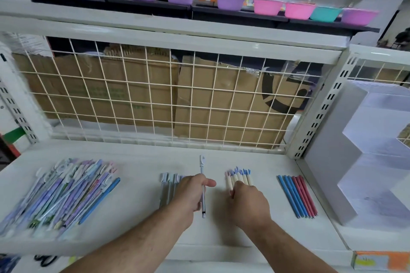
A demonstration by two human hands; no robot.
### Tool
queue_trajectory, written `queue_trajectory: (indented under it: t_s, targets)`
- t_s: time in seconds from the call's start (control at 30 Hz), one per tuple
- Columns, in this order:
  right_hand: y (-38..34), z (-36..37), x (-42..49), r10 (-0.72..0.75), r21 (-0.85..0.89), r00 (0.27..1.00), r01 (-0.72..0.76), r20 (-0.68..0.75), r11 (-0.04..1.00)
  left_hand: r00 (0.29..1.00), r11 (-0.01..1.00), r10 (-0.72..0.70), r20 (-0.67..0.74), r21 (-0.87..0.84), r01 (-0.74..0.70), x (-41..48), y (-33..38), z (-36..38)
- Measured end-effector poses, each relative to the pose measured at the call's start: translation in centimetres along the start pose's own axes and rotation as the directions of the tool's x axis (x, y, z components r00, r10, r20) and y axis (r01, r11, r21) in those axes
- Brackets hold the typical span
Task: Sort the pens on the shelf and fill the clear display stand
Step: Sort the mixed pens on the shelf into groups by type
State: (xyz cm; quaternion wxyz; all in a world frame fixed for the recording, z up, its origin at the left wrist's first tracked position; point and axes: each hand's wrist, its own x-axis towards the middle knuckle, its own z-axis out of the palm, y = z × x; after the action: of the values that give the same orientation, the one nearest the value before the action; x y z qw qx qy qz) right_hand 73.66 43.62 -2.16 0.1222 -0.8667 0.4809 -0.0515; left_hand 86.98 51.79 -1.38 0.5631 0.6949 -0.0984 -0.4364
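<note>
White pen [202, 169] is pinched in left hand [190, 193] | right hand [248, 203] grips cream pens [239, 178] | grey pens [168, 188] just left of the pinch, mixed pile [64, 193] way further left

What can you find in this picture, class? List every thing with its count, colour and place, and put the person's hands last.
mixed pens: many, purple, blue and patterned, piled at the shelf's left
grey pens: a few, grey with white caps, partly behind the left hand
white pen: one, white, mid-shelf
cream pens: several, cream with blue tips, right of centre
blue and red pens: about seven, in a row at the right
shelf: one, white
wire grid: one, cream, behind the shelf
cardboard: brown, behind the grid
bowls: about ten, teal, purple, pink, upper shelf
stepped display stand: one, whitish, far right
left hand: grips the white pen
right hand: holds the cream pens
</note>
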Motion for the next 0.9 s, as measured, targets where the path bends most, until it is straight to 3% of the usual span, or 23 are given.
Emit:
queue_trajectory:
  t_s: [0.13,0.23,0.33,0.43,0.67,0.77,0.9]
  targets:
    - [-0.2,0.0,-0.2,0.013,0.047,0.999,-0.011,-0.039,0.999,0.999,1.000,0.007,0.043,-0.007,-0.007,0.1,0.0,-0.1]
    - [-0.6,-0.2,-0.7,0.013,0.264,0.996,0.012,-0.090,0.965,0.997,0.999,0.047,0.053,0.014,-0.048,0.2,-0.3,0.4]
    - [-0.7,-0.6,-1.4,-0.026,0.541,1.000,0.022,-0.001,0.841,0.993,0.995,0.080,0.083,0.044,-0.084,-0.1,-0.5,0.6]
    - [-1.1,-0.9,-2.2,-0.087,0.633,0.989,-0.006,0.116,0.774,0.990,0.992,0.095,0.106,0.079,-0.104,-0.3,-0.7,0.4]
    - [-3.9,-0.5,-2.4,-0.048,0.643,0.996,-0.014,0.079,0.766,0.983,0.969,0.184,0.017,0.162,-0.184,-0.4,-0.5,-3.8]
    - [-4.9,0.2,-2.2,0.003,0.579,1.000,-0.010,0.013,0.815,0.961,0.924,0.266,-0.074,0.304,-0.232,-0.2,-0.7,-6.6]
    - [-6.1,1.1,-1.9,0.023,0.487,0.997,0.014,-0.069,0.874,0.952,0.834,0.276,-0.132,0.526,-0.168,0.1,-1.5,-10.7]
